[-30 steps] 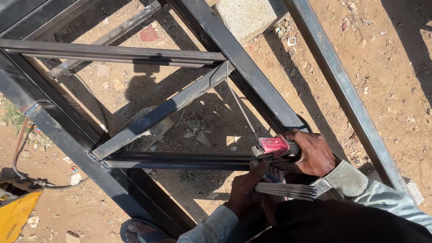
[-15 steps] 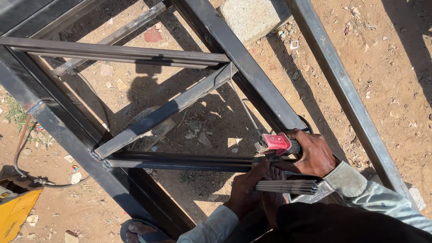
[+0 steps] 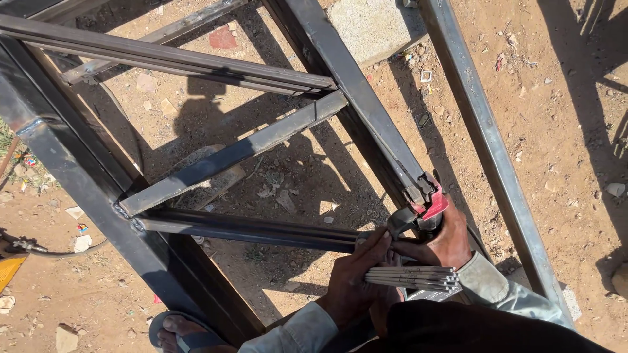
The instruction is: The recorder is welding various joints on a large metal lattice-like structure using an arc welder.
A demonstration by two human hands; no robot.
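Note:
My right hand point(image 3: 451, 243) grips a red-tipped welding electrode holder point(image 3: 428, 208), whose jaws rest against the lower end of a diagonal steel bar point(image 3: 356, 98) of a dark metal frame. My left hand point(image 3: 353, 281) holds a bundle of grey welding rods point(image 3: 413, 278) lying level across its palm. The fingertips of that hand reach up and touch the holder's black lever point(image 3: 400, 222). Just left of both hands, a horizontal steel bar point(image 3: 248, 229) ends.
The frame's thick left beam point(image 3: 85, 189) runs down to my sandalled foot point(image 3: 183, 330). Another steel tube point(image 3: 484, 144) slants along the right. A stone block point(image 3: 376, 26) lies at the top, and a cable point(image 3: 39, 248) and a yellow object point(image 3: 8, 271) at the left, on sandy ground.
The holder has shifted slightly right, up against the diagonal bar's end. My left fingers have come up onto the holder's lever. The rod bundle stays in my left hand.

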